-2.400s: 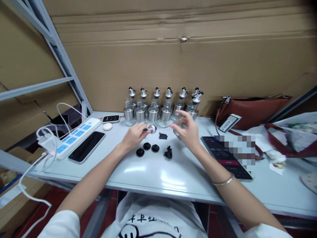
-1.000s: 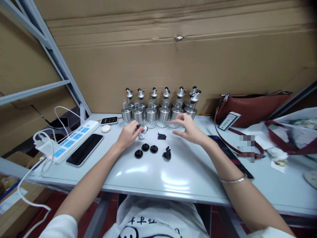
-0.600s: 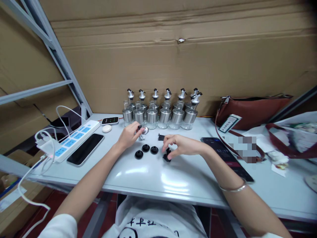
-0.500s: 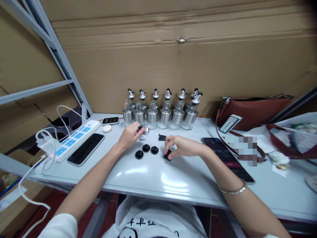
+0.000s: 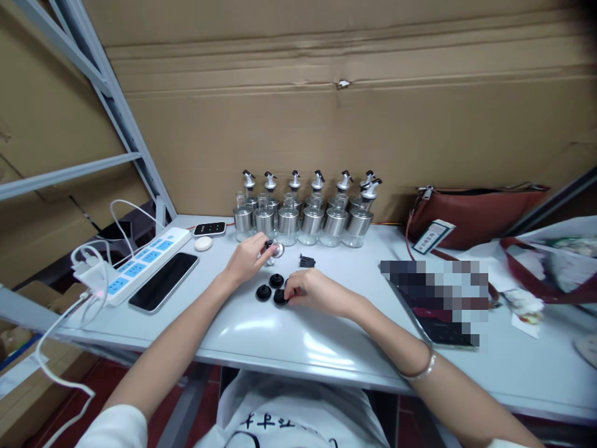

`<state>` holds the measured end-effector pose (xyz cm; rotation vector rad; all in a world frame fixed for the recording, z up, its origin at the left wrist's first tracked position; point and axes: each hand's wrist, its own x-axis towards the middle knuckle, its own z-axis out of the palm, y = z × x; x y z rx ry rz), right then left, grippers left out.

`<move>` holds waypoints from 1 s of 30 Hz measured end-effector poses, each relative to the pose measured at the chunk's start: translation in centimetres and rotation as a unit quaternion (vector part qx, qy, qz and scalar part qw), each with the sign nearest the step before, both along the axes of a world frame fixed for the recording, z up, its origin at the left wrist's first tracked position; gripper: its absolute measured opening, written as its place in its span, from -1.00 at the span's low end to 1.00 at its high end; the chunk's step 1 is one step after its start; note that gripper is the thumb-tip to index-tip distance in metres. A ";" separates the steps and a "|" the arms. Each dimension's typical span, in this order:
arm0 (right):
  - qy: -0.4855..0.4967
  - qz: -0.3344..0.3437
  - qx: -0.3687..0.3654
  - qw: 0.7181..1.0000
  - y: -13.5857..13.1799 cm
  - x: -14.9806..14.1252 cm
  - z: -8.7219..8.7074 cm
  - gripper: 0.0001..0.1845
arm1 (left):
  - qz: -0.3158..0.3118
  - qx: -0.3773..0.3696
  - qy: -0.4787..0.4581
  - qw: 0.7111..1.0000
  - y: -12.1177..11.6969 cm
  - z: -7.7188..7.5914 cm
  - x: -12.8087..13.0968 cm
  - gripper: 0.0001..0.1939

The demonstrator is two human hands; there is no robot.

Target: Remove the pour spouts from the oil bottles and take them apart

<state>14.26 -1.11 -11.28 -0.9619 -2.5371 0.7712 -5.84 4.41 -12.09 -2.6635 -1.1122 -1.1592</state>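
My left hand (image 5: 249,260) is closed around a silver bottle pourer (image 5: 278,250), just in front of the bottles; its fingers partly cover the pourer. My right hand (image 5: 317,292) pinches a black stopper (image 5: 280,297) close to the tabletop. Beside it on the table lie a round black stopper (image 5: 263,292) and another black stopper (image 5: 277,280). Small black flip lids (image 5: 306,261) sit behind my right hand. A front row of glass bottles (image 5: 313,225) with steel sleeves stands at the back, mostly without pourers; behind it are bottles topped with pourers (image 5: 318,180).
On the left are a white power strip (image 5: 149,258), a black phone (image 5: 164,282), a small device (image 5: 209,229) and a white round case (image 5: 203,243). At right lie a partly pixelated tablet (image 5: 438,330) and a brown bag (image 5: 480,214). Cardboard (image 5: 261,118) walls the back.
My right hand let go of a bottle in the front row, came forward to the black stopper at right, and carried it left beside the others. My left hand keeps the pourer, shifted slightly.
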 end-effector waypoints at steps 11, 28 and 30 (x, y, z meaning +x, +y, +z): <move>-0.019 -0.091 0.017 0.996 0.1 1.4 1.4 -0.64 | 0.015 0.010 -0.027 0.999 0.4 0.5 -0.8 -0.66; -0.071 -0.173 0.035 0.982 -1.7 -3.1 -0.9 -0.43 | 0.019 0.040 -0.011 0.999 0.4 0.6 -0.8 -0.65; -0.074 -0.166 0.055 0.982 -1.9 -3.3 -0.7 -0.43 | 0.027 0.043 -0.015 0.999 0.5 0.7 -1.0 -0.65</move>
